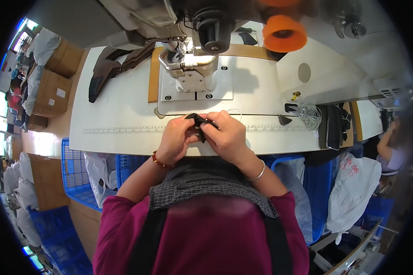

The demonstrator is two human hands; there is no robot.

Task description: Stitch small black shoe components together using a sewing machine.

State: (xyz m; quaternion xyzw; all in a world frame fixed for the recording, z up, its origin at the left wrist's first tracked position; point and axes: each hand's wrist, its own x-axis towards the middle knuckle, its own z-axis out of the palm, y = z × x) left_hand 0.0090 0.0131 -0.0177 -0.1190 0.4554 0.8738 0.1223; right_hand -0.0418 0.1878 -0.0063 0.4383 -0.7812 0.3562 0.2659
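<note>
Both hands meet over the front edge of a white sewing table [124, 141], on a small folded black piece of material [197, 120]. My left hand [175, 136] is closed, pinching its left side between thumb and fingers. From the other side my right hand [225, 136] grips the same piece, fingers bent. What kind of piece it is I cannot make out, and the fingers cover part of it. Just beyond the hands is the metal head of a sewing machine [192, 75] over its white plate. A printed ruler strip [124, 129] runs along the table beneath the hands.
Dark cut pieces [106, 73] lie in a stack at the table's far left. An orange thread cone holder [284, 34] hangs at the upper right. A coil of pale cord [309, 116] rests at the right. Blue crates [80, 176] flank me, and a person [392, 142] sits far right.
</note>
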